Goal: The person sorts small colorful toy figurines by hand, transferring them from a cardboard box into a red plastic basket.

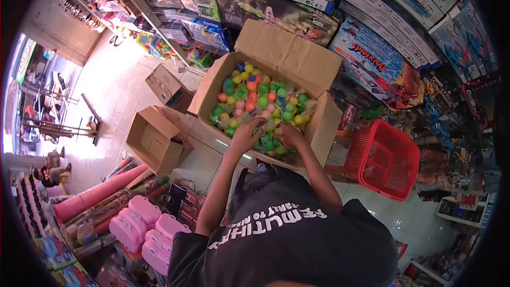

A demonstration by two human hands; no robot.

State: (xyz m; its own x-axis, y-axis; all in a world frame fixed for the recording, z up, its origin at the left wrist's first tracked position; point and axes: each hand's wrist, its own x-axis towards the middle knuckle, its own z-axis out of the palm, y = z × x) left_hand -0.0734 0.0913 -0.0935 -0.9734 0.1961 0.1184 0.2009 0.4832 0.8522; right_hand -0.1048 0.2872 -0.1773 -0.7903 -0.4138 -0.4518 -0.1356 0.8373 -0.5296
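Note:
A cardboard box (324,122) with raised flaps stands in front of me, filled with small plastic balls (263,101) in green, yellow, orange, pink and blue. Some seem wrapped in clear plastic. My left hand (246,135) reaches over the near side of the box, its fingers and thumb apart against the balls. Close to its right, my right hand (290,136) dips in with bent fingers among the balls. Whatever lies under those fingertips is too small and hidden to name.
To the right stands a red plastic basket (385,162). Two smaller cardboard boxes (151,138) sit on the tiled floor at left. Boxed toys (372,64) are stacked behind the ball box. Pink cases (141,218) and a pink roll (95,194) lie at lower left.

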